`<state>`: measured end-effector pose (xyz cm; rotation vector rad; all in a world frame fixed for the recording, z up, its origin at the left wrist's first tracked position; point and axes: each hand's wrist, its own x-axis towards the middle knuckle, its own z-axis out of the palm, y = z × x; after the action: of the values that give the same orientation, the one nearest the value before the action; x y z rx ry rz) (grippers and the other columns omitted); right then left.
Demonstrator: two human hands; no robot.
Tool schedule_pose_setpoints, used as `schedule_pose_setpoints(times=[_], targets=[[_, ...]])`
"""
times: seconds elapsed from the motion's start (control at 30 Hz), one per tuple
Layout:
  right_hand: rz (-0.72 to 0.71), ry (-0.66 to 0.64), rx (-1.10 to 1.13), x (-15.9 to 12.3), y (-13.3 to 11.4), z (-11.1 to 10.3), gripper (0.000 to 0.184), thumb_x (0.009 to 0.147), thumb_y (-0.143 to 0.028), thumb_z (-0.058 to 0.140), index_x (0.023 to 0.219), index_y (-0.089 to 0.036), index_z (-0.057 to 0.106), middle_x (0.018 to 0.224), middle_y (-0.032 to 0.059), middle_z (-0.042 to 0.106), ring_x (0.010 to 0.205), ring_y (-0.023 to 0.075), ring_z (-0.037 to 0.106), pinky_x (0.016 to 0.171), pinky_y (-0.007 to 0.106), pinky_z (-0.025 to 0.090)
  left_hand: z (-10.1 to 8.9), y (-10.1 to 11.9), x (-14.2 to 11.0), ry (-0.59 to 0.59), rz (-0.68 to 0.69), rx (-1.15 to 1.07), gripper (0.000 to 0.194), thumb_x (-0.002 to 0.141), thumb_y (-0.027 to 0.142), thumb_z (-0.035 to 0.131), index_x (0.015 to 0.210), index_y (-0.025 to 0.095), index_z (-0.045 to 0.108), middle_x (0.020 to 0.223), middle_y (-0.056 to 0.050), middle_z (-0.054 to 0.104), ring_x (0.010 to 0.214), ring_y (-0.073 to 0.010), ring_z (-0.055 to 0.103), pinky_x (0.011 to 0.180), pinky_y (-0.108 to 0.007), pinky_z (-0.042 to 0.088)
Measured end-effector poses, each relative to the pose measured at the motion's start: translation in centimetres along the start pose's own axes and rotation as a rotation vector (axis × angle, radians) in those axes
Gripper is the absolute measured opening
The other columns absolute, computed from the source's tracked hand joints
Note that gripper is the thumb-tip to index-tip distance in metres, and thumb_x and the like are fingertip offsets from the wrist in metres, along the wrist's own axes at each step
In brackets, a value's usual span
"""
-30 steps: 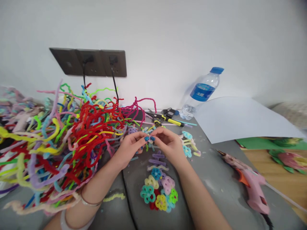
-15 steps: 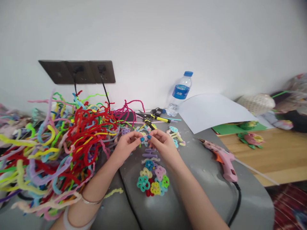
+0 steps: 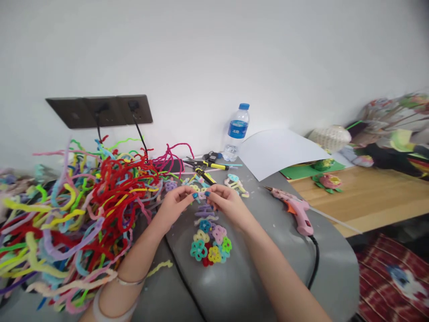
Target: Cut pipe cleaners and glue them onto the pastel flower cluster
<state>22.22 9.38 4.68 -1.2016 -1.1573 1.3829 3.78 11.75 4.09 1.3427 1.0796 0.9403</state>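
Pressure from the blue-nailed left hand (image 3: 173, 206) and right hand (image 3: 230, 205), both pinching a small pale-pink fuzzy piece (image 3: 201, 195) above the grey worktop (image 3: 337, 268), could crush its pile if either grip tightens.

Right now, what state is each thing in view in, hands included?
Left hand: pinching a small pink piece
Right hand: pinching the same piece
Flower cluster: resting on the table
Pipe cleaners: heaped, tangled
Bottle: capped
Glue gun: lying on its side
Pliers: lying, apparently open
Plugs: in the wall sockets
White paper: bowed
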Motion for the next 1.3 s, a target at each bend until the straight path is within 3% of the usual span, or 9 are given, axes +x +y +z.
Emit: schedule_pose_setpoints(times=[0.2,0.43,0.67,0.97,1.3], targets=[[-0.027,0.013,-0.114,0.2,-0.4,-1.5,0.036,0.065,-0.052,0.079,0.073,-0.02,0.066,0.055,-0.0071,0.05,0.052,0.0096,0.04,0.051,0.025,0.028,-0.4,-0.4,0.3,-0.008,0.053,0.064,0.034,0.07,0.048,0.078,0.084,0.018,0.068,0.062,0.005,0.052,0.054,-0.01,0.042,0.052,-0.021,0.033],[-0.02,-0.032,-0.259,0.5,-1.0,-2.2,0.034,0.067,-0.051,0.074,0.075,-0.018,0.069,0.058,-0.0053,0.053,0.054,0.0105,0.042,0.052,0.026,0.031,-0.1,-0.5,0.2,-0.031,0.19,0.179,0.019,0.07,0.032,0.078,0.083,0.019,0.073,0.064,0.004,0.056,0.058,-0.0119,0.046,0.055,-0.022,0.034],[0.001,-0.095,-0.42,1.7,-1.1,-3.1,0.022,0.069,-0.039,0.071,0.07,-0.018,0.069,0.055,-0.0043,0.054,0.055,0.0111,0.044,0.052,0.025,0.031,-0.4,-0.2,0.3,0.029,0.253,0.283,0.007,0.072,0.025,0.072,0.078,0.021,0.072,0.061,0.005,0.057,0.056,-0.0124,0.045,0.056,-0.023,0.035],[0.069,-0.276,-0.567,3.1,-1.8,-1.5,0.006,0.068,-0.02,0.066,0.063,-0.019,0.067,0.052,-0.0056,0.055,0.053,0.011,0.046,0.053,0.025,0.033,-0.8,-0.5,0.4,0.067,0.266,0.354,0.006,0.074,0.016,0.066,0.075,0.02,0.07,0.063,0.004,0.058,0.055,-0.0128,0.048,0.058,-0.024,0.036],[0.067,-0.308,-0.615,3.3,-1.0,-1.5,0.007,0.069,-0.019,0.065,0.063,-0.019,0.067,0.056,-0.0041,0.059,0.058,0.0126,0.051,0.056,0.025,0.038,-0.5,-0.4,0.4,0.041,0.286,0.396,0.013,0.073,0.009,0.064,0.072,0.021,0.07,0.063,0.003,0.061,0.059,-0.0145,0.052,0.063,-0.025,0.04]])
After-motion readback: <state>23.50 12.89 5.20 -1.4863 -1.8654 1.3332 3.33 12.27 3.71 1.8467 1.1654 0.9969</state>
